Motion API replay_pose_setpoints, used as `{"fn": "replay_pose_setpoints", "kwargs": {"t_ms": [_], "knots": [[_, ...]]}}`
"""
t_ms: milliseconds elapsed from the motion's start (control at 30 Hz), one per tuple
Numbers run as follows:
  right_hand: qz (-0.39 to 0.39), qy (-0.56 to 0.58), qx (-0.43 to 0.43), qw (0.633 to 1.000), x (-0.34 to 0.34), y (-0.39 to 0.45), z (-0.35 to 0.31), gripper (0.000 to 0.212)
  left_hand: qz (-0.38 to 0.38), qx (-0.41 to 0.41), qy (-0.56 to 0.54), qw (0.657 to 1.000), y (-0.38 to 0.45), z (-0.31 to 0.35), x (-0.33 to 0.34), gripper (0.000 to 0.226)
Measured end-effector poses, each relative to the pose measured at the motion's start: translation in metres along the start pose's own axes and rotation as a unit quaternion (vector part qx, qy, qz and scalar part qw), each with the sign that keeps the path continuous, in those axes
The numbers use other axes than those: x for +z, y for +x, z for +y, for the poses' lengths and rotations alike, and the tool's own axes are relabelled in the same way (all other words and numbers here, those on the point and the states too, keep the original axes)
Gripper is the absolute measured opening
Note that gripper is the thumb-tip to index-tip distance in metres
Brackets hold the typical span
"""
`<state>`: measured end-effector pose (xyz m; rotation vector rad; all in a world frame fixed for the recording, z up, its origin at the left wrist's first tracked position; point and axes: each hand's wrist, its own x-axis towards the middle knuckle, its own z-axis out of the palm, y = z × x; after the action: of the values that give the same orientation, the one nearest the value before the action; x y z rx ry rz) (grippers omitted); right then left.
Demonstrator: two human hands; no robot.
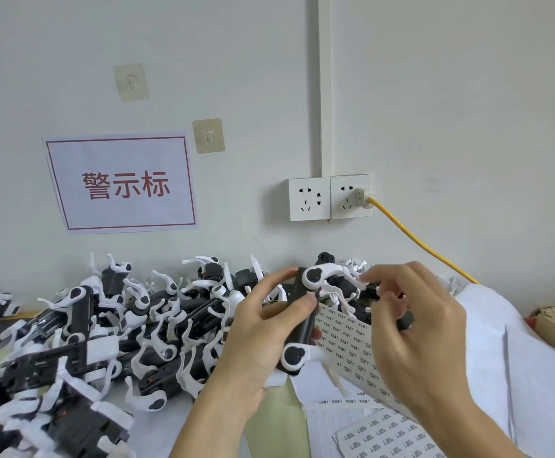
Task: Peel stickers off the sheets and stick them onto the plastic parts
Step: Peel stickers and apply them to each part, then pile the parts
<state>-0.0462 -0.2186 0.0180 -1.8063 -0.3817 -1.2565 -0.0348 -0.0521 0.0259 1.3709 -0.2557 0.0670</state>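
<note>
Black-and-white plastic part (302, 312), yellow cable (418, 241)

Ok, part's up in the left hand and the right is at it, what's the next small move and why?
Probably press the sticker down on the black plastic part with white arms. The left hand grips that part above the white sticker sheet, and the right hand has its fingertips at the part's upper end. Whether a sticker sits under them cannot be seen.
</note>
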Motion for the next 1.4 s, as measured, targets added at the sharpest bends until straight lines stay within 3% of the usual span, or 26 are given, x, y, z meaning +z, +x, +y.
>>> {"fn": "replay_pose_setpoints", "kwargs": {"t_ms": [200,333,400,500,600,733,900,1067,1200,1400], "knots": [[-0.107,0.076,0.109,0.985,-0.003,-0.001,0.001,0.033,-0.026,0.010,0.073,0.997,-0.002,-0.003,0.005,0.041],[-0.229,0.195,0.193,0.934,-0.006,0.000,0.000,0.044,-0.072,0.034,0.102,0.992,-0.004,-0.002,0.008,0.043],[-0.250,0.212,0.192,0.925,-0.006,0.001,0.002,0.044,-0.086,0.043,0.108,0.990,-0.004,-0.002,0.008,0.045],[-0.231,0.200,0.166,0.938,-0.004,0.003,0.001,0.026,-0.091,0.038,0.107,0.989,-0.001,-0.003,0.006,0.044],[-0.194,0.210,0.168,0.943,-0.001,0.002,0.001,0.021,-0.074,0.029,0.107,0.991,-0.002,-0.002,0.007,0.041],[-0.130,0.210,0.203,0.947,0.002,0.001,0.006,0.025,0.028,0.011,0.056,0.998,0.004,-0.004,0.008,0.009],[-0.078,0.239,0.241,0.937,0.005,-0.001,0.011,0.030,0.060,-0.040,-0.042,0.997,0.009,-0.005,0.004,0.016],[-0.097,0.259,0.267,0.923,0.009,-0.003,0.011,0.033,0.120,-0.022,-0.079,0.989,0.011,-0.005,0.005,0.018],[-0.111,0.274,0.278,0.914,0.007,-0.003,0.015,0.024,0.142,-0.022,-0.113,0.983,0.012,-0.005,0.002,0.021],[-0.165,0.284,0.266,0.906,-0.001,-0.001,0.018,0.050,0.144,-0.018,-0.175,0.974,0.013,-0.006,-0.005,0.018]]}}
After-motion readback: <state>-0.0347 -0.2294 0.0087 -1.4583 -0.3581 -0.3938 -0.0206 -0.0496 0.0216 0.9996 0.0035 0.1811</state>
